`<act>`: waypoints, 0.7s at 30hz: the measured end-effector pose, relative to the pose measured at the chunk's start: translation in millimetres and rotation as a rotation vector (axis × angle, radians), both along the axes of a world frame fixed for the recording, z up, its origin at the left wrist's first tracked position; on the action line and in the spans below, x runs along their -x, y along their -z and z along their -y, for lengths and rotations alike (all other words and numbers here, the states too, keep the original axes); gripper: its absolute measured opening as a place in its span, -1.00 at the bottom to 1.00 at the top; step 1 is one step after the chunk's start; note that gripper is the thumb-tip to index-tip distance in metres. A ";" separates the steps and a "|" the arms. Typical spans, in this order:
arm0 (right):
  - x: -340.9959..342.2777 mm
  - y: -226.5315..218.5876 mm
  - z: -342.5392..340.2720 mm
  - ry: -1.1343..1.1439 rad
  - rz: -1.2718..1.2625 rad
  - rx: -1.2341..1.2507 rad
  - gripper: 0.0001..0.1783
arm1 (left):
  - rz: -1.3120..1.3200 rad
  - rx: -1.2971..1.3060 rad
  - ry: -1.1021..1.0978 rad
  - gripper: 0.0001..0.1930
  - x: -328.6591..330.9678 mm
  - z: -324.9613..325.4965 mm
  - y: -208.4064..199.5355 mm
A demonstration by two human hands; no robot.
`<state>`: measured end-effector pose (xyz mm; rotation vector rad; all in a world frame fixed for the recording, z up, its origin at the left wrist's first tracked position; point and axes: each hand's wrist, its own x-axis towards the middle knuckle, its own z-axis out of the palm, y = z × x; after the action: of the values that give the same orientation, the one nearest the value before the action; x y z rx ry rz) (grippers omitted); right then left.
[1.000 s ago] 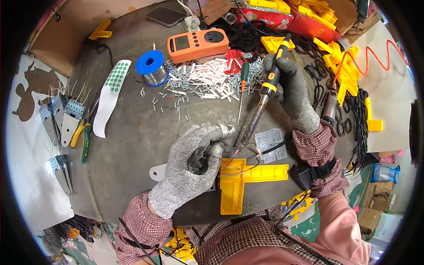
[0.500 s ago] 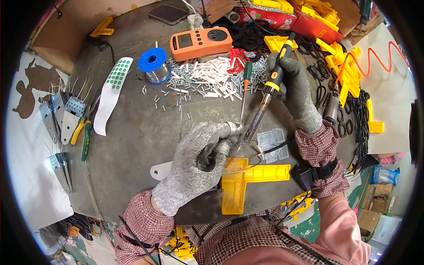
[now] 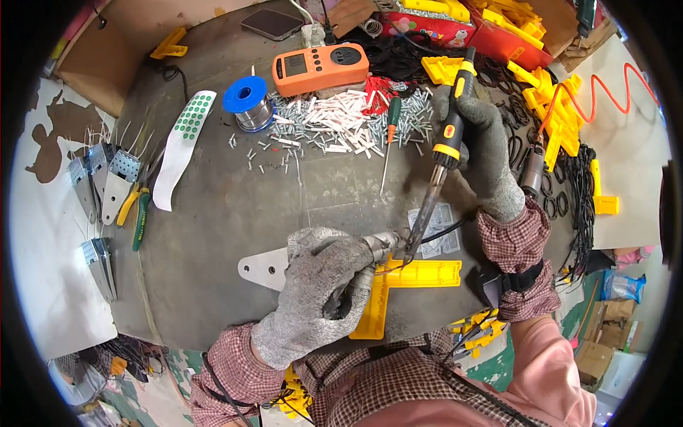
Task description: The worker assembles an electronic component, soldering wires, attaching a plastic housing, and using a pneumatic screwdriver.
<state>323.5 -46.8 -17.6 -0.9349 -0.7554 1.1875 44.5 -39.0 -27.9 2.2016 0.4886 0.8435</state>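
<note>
My right hand (image 3: 484,135), in a grey glove, is closed around the black and yellow handle of a soldering iron (image 3: 448,139). The iron slants down, its tip end beside my left fingertips. My left hand (image 3: 320,285), gloved too, pinches a thin wire, mostly hidden by the fingers, above a yellow T-shaped plastic housing (image 3: 427,273). A black cable (image 3: 445,232) runs in from the right toward those fingertips. From under the left hand sticks out a flat pale metal plate (image 3: 260,269) with holes.
Behind lie a solder spool (image 3: 247,99), an orange meter (image 3: 320,69), a heap of screws and white sleeves (image 3: 334,121), and a screwdriver (image 3: 391,135). Pliers (image 3: 141,217) and a sticker sheet (image 3: 171,167) are at left. Yellow parts (image 3: 562,121) and black cables (image 3: 580,199) crowd the right.
My left hand has moved slightly down and right, exposing more of the pale plate. The iron has shifted right and stands steeper, with its tip beside the left fingertips.
</note>
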 end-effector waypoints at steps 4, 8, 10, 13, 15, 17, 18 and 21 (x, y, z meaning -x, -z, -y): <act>7.5 0.8 1.5 0.003 -0.011 0.028 -0.66 | -0.073 -0.003 0.015 -0.68 0.8 0.7 1.1; 9.0 4.1 2.7 -0.061 -0.021 -0.007 -0.66 | -0.017 0.004 0.026 -0.62 0.5 2.5 1.1; 11.4 2.6 3.8 0.010 0.113 0.070 -0.66 | 0.006 0.006 0.024 -0.61 -2.0 2.8 4.2; 23.6 -9.0 3.7 0.052 0.127 0.151 -0.71 | 0.027 0.003 0.019 -0.62 -1.4 2.1 8.9; 18.5 -5.0 2.4 0.027 0.131 0.122 -0.70 | 0.027 -0.003 0.020 -0.63 -0.3 0.6 9.1; 15.7 -2.7 2.2 0.005 0.135 0.094 -0.69 | -0.010 -0.028 0.033 -0.59 -0.4 -1.4 8.6; 15.5 -2.9 2.4 -0.016 0.130 0.099 -0.70 | -0.009 -0.029 0.033 -0.59 -0.8 -1.3 8.4; 16.5 -3.4 3.5 -0.024 0.126 0.099 -0.71 | -0.030 -0.028 0.032 -0.59 -2.7 -0.1 9.1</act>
<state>307.0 -50.4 -14.3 -1.0929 -0.8165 1.2042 47.2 -38.9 -37.0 2.2445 0.4582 0.8059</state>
